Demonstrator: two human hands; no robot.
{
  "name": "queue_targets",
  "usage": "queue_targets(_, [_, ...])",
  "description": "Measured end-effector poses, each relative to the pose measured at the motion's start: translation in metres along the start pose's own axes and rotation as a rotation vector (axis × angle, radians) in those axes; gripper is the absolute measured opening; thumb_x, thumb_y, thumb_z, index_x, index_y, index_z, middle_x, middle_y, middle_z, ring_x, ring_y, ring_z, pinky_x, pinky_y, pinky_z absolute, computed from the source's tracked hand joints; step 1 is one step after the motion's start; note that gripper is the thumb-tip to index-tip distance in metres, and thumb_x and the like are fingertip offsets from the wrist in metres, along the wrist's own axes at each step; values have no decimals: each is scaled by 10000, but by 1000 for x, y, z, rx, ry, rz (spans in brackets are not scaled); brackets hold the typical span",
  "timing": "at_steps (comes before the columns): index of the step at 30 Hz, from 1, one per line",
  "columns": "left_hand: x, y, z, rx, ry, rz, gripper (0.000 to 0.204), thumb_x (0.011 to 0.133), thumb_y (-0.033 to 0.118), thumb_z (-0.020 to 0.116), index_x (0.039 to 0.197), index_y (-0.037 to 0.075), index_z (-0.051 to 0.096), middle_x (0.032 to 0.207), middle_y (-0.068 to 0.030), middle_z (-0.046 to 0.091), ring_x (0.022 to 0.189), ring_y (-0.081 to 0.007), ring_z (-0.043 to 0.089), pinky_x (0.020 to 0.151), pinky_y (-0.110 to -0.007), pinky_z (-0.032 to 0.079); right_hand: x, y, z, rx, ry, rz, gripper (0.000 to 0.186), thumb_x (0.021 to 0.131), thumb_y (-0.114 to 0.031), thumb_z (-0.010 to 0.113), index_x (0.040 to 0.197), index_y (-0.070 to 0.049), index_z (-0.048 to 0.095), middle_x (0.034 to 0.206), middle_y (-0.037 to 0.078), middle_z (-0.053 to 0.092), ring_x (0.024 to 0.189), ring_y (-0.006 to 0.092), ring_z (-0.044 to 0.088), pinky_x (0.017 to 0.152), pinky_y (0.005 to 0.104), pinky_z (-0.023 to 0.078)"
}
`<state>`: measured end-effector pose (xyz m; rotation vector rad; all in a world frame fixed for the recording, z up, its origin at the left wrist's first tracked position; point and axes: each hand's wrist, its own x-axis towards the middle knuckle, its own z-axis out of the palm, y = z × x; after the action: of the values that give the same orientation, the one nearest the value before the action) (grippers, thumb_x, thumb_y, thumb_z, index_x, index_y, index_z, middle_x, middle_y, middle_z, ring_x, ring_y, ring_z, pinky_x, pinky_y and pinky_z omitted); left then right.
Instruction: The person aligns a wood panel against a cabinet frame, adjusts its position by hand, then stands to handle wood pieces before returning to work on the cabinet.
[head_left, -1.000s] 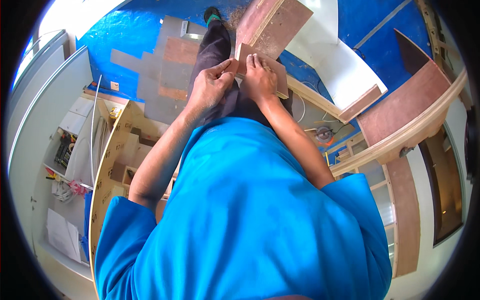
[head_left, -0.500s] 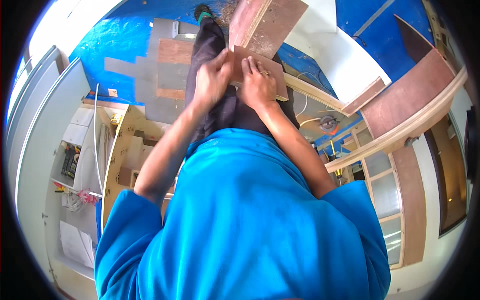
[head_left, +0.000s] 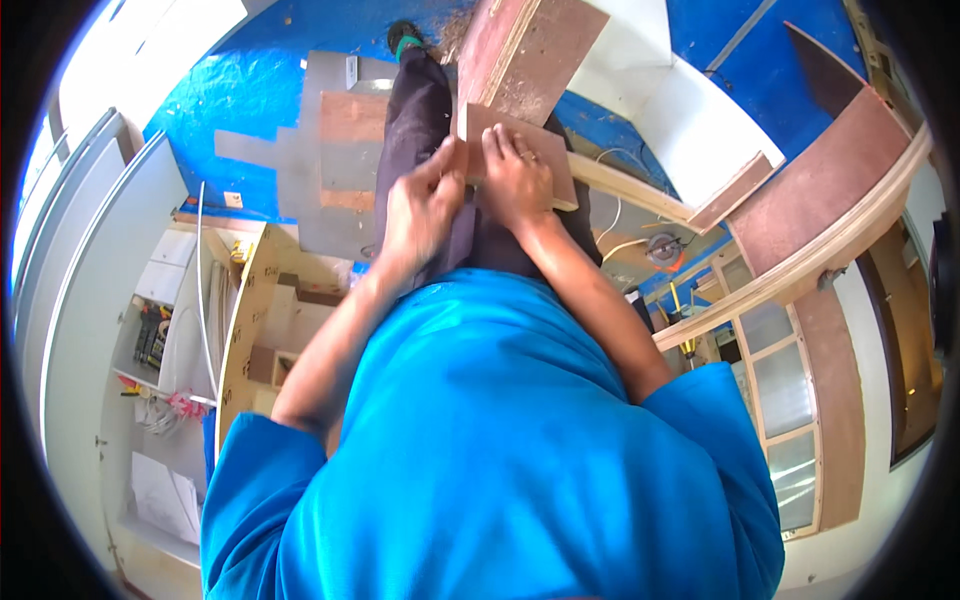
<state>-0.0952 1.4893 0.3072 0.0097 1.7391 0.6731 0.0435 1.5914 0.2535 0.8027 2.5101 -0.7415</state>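
A small reddish-brown wooden board [head_left: 558, 165] lies across my lap, its pale edge on the left. My right hand [head_left: 520, 185] rests on its face, fingers stretched out flat and a ring on one of them. At the board's left edge is my left hand [head_left: 425, 205], its fingers closed and thumb pressed near a brownish patch. What it holds there, if anything, is hidden. Just beyond the board stands a thick plywood piece [head_left: 545, 75] with dusty brown faces, close to the board's far edge.
A white panel box [head_left: 690, 130] and a curved plywood piece [head_left: 820, 185] are at the right. A circular tool [head_left: 662, 250] lies on the floor beside cables. Leftward are a plywood cabinet [head_left: 245, 330] and tall white panels [head_left: 105, 270]. Blue sheeting [head_left: 225, 95] covers the floor.
My left hand has drawn slightly toward me along the board's left edge. My right hand stays on the board, and the whole view has shifted a little.
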Motion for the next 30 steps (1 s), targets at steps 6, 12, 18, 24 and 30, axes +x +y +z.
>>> queue_targets(6, [114,-9,14,55,105,94,301,952,298,521,1090,90,690,791,-207,644,735,-202,665,706,-383,513,0,-8,-8,-8,-8,-26,603,741,-185,678,1305,3,577,1370,206,590,1209,402,607,915,579,517])
queue_targets(12, [10,6,7,-65,51,55,440,972,202,586,1391,64,583,763,-172,636,762,-59,616,708,-292,529,0,0,1,-15,39,-5,592,748,-174,671,1305,4,576,1371,207,597,1206,409,611,909,566,522])
queue_targets(18, [115,-3,14,119,170,200,326,953,286,530,1167,104,695,861,-239,670,796,-343,697,753,-410,536,3,-9,-6,-9,-1,11,593,723,-197,692,1273,7,607,1343,205,612,1204,395,613,921,546,519])
queue_targets(24, [31,13,5,-22,23,-1,400,1008,244,549,1364,73,617,816,-131,677,755,-89,616,714,-293,520,4,5,-1,34,27,-3,607,730,-191,685,1297,1,589,1330,190,623,1177,368,634,902,530,528])
queue_targets(30, [94,-21,19,63,211,203,393,957,322,547,1261,116,687,867,-241,688,784,-194,673,768,-378,533,1,0,-3,-29,48,-35,598,726,-186,683,1288,-3,593,1341,189,624,1172,365,639,888,515,533])
